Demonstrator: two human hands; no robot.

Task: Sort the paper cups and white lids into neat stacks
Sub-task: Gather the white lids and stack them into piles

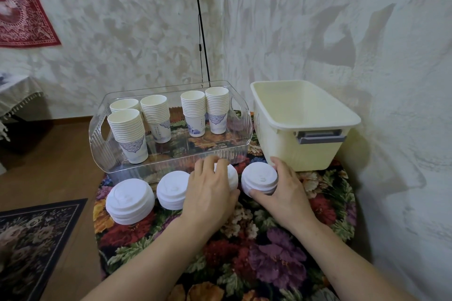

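Note:
Several stacks of white paper cups (128, 129) with blue patterns stand upright inside a clear plastic tray (97, 139). In front of the tray, white lids sit in a row of stacks on the floral cloth: a far-left stack (129, 200), a second stack (171, 189), a third stack (232, 176) and a right stack (260, 178). My left hand (210, 190) lies over the third stack, fingers curled around it, hiding most of it. My right hand (286, 190) grips the right stack from its right side, thumb at the front.
A cream plastic bin (347, 120) with a grey handle stands to the right of the tray, against the wall. The floral cloth (269, 252) covers a small table. A black pole rises behind the tray. A dark rug lies on the wooden floor at left.

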